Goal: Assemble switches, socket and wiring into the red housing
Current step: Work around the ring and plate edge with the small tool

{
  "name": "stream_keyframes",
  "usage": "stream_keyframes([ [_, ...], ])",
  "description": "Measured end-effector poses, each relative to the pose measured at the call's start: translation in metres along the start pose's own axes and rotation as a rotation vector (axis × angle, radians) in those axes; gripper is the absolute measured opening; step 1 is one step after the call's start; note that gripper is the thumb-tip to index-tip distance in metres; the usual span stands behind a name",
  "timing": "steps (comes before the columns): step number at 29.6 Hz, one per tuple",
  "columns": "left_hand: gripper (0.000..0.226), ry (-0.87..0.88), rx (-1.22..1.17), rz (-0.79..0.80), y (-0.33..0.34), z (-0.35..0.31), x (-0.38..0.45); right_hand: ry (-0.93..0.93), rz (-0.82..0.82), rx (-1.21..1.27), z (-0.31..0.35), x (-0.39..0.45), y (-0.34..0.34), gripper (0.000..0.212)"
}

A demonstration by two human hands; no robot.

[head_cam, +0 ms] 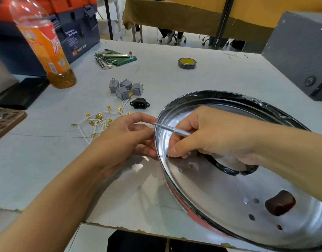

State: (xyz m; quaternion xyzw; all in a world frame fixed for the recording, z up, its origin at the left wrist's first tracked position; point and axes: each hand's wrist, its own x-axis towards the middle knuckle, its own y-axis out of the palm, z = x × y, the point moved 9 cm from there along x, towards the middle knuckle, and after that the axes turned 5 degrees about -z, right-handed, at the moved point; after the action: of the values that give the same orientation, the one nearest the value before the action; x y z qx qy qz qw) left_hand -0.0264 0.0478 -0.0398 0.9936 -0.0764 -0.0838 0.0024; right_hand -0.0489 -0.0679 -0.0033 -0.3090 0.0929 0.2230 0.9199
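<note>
The red housing (180, 197) lies on the table at the right, its shiny metal inside facing up, with several holes and a dark red part in it. My right hand (207, 135) reaches inside the rim and grips a thin silver screwdriver (172, 129), fingertips down at the inner wall. My left hand (127, 137) rests against the outer wall of the housing, fingers curled at the rim. Several grey switches (124, 87), a black socket (140, 104) and white wires with gold terminals (100, 120) lie on the table to the left.
An orange drink bottle (45, 46) stands at the far left in front of a blue toolbox (78, 30). Hex keys (109, 58) and a tape roll (187, 63) lie farther back. A grey box (300, 51) stands at the right.
</note>
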Motion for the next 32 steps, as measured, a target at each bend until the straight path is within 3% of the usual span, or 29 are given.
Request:
stream_keyframes([
  [18,0.017,0.031,-0.006,0.013,0.004,-0.003,-0.002,0.08,0.07,-0.188,0.011,0.009,0.005,0.028],
  [32,0.014,0.036,-0.014,0.012,0.004,-0.004,-0.002,0.051,0.081,-0.193,0.008,0.008,0.006,0.017],
])
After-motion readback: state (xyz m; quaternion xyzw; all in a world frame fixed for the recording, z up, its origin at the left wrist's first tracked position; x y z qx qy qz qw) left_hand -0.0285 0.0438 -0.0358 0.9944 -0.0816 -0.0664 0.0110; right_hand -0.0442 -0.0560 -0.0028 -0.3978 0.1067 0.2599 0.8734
